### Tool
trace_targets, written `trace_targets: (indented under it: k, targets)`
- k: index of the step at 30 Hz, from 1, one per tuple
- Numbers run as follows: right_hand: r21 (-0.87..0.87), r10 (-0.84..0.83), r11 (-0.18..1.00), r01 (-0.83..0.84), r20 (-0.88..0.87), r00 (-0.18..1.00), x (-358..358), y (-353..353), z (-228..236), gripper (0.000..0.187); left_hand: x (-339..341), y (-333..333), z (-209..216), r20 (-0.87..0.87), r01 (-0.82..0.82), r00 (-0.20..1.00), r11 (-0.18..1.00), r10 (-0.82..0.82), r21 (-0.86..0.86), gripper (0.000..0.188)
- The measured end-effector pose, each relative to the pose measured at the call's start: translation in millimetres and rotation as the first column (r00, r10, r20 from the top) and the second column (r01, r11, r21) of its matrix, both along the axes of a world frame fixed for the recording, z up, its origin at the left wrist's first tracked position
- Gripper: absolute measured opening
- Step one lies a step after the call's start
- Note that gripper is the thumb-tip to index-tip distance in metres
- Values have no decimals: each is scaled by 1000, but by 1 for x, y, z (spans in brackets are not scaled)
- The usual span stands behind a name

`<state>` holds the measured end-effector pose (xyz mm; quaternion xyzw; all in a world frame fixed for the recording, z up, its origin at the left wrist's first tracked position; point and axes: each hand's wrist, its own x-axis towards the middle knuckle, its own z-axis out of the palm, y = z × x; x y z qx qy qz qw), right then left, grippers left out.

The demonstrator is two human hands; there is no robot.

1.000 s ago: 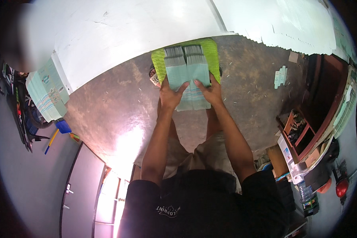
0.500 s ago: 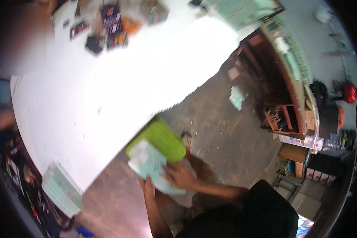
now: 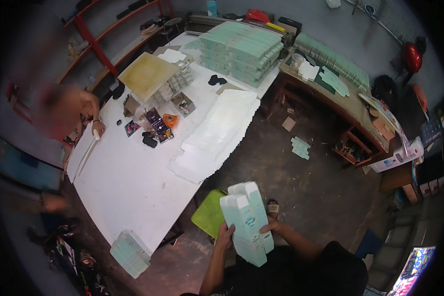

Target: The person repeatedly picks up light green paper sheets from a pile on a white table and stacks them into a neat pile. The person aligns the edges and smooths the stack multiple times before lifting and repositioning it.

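Note:
A bundle of pale green and white folded cartons (image 3: 249, 224) is held upright in front of my body. My left hand (image 3: 225, 236) is closed on its left edge, and my right hand (image 3: 271, 225) grips its right side. The cartons at the top of the bundle are staggered. Behind them, a bright green plastic stool (image 3: 208, 213) stands partly hidden beside the table. On the table's near left corner lies another stack of green cartons (image 3: 130, 254).
The white table (image 3: 118, 197) carries a spread of white card sheets (image 3: 217, 133), a phone (image 3: 157, 123) and tall piles of green cartons (image 3: 241, 49). Another person (image 3: 59, 111) works at its far left. A wooden desk (image 3: 348, 111) stands at right; scraps lie on the floor.
The carton bundle has been raised and turned upright, moving right with both hands. My right hand has shifted from its face to its right side. The view has tilted up, showing more room.

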<state>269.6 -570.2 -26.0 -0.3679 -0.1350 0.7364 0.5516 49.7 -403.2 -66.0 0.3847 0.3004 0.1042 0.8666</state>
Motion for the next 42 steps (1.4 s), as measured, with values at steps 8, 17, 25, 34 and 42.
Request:
trace_targets:
  k: [8,17,25,34,42]
  targets:
    - [74,-108,987,142,-346,932,143,-66,49,99,173,-61,98,-4,102,993,868,-114,486,125]
    - [129,-308,951,281,312,899,259,-84,128,95,331,-87,172,115,179,963,900,-242,398,129]
    - [137,-409,913,385,277,870,353,-23,117,95,430,-29,165,208,100,959,919,-191,381,128]
    - [75,-353,935,347,315,881,494,100,128,93,557,96,161,232,51,953,858,-194,510,133]
    - [235,-460,871,432,79,885,603,219,157,93,658,211,212,161,-61,985,755,-60,653,128]
